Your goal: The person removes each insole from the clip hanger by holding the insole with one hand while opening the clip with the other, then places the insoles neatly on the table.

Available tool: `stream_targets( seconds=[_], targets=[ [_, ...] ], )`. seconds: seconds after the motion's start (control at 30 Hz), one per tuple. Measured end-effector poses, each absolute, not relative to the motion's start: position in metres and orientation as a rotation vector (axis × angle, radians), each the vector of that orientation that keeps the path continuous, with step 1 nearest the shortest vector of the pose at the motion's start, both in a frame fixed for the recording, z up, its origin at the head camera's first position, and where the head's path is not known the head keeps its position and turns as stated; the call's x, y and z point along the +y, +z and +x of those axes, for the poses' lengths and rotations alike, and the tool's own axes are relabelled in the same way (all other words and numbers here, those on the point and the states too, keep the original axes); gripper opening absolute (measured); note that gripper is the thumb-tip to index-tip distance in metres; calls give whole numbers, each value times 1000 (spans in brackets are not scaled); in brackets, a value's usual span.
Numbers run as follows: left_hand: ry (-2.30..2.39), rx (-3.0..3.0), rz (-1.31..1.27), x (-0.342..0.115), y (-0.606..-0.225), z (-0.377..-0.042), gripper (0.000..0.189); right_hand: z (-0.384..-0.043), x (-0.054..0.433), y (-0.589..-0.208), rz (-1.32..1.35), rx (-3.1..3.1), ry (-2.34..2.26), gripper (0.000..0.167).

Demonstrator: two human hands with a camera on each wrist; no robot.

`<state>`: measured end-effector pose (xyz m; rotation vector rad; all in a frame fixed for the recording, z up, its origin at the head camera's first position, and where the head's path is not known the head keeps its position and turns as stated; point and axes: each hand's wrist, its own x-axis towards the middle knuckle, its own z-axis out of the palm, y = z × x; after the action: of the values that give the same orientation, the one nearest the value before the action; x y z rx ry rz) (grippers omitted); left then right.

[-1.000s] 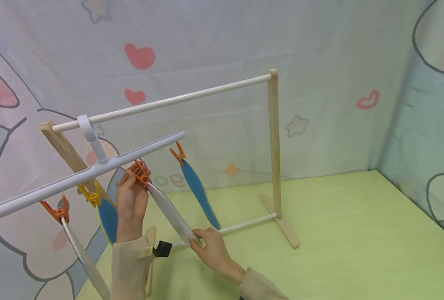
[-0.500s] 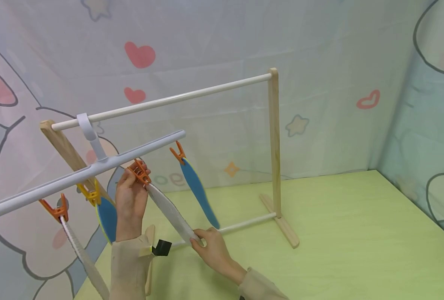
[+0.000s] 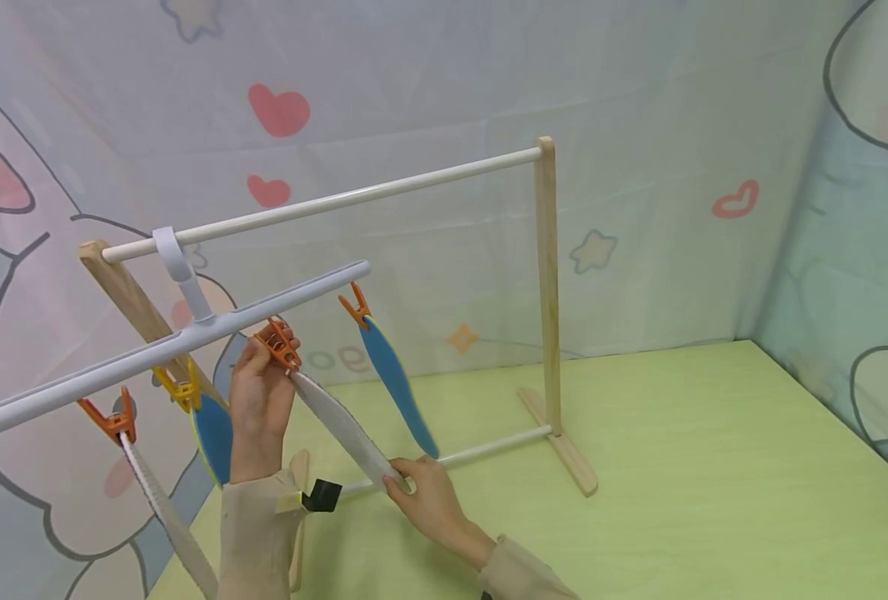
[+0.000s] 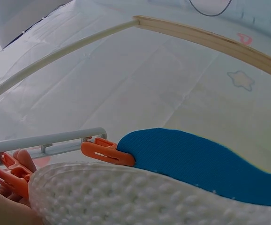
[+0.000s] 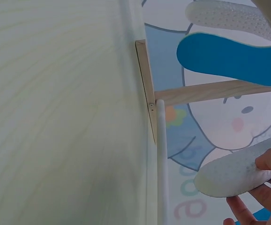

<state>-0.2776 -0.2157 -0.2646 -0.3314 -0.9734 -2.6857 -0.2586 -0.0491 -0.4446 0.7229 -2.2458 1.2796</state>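
Observation:
My left hand grips an orange clip hanging under the pale hanger bar. From that clip a white insole slants down to the right; the left wrist view shows its bumpy surface close up. At the insole's lower end, my right hand pinches it between thumb and fingers. Just right of it hangs a blue insole in another orange clip. Another white insole and a blue insole hang from clips to the left.
The hanger's hook sits over the white top rod of a wooden stand. Its foot rests on the pale green table. Printed cloth forms the backdrop.

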Motion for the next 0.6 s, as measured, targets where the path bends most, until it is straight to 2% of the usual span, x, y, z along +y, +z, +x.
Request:
stream_targets(
  seconds=[0.6],
  targets=[
    [-2706,-990,-488,-219,-268,-276,31,-260,-41,-449,697,-2246,1271,14]
  ],
)
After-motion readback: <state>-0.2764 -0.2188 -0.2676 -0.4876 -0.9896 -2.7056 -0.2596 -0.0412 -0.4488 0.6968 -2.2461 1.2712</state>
